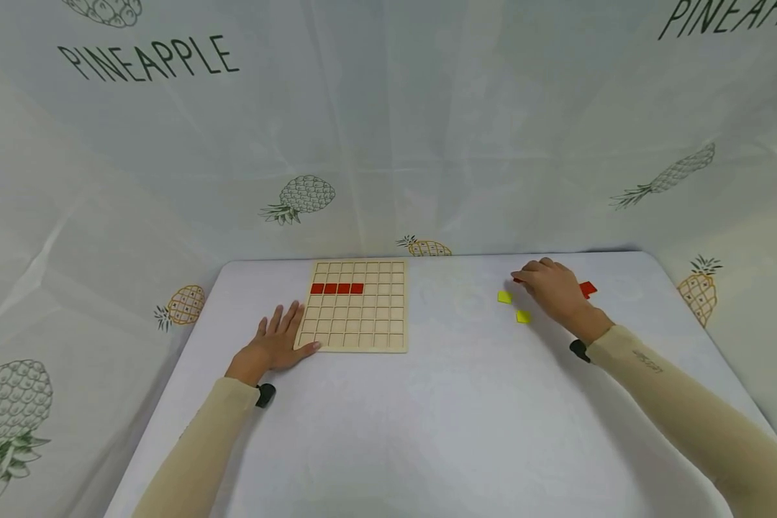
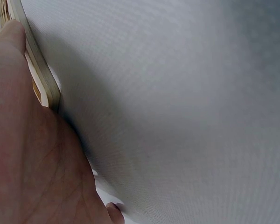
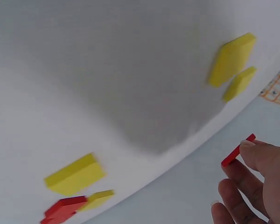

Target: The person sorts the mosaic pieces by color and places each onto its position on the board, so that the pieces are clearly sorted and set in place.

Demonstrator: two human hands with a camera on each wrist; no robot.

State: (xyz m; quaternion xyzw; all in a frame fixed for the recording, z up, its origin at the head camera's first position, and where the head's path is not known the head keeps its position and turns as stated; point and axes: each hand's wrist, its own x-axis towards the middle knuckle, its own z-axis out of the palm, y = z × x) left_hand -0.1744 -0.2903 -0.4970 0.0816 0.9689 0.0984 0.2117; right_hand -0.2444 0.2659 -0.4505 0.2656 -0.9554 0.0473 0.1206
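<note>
A square wooden grid board (image 1: 385, 316) lies at the back of the table, left of centre. Red tiles (image 1: 337, 288) fill several cells of one row, starting from its left edge. My left hand (image 1: 274, 349) rests with spread fingers along the board's left side, its thumb at the near left corner. In the right wrist view, my right hand (image 3: 270, 179) pinches a red tile (image 3: 237, 150) between thumb and fingers, raised off the table. Two yellow tiles (image 1: 504, 296) lie near that hand in the head view, and red tiles (image 1: 588, 289) are partly hidden behind it.
The right wrist view shows several yellow tiles (image 3: 231, 58) and a red tile (image 3: 65, 208) in two groups on the white table (image 1: 427, 424). A pineapple-printed curtain (image 1: 492, 144) hangs right behind the table's back edge and along its sides.
</note>
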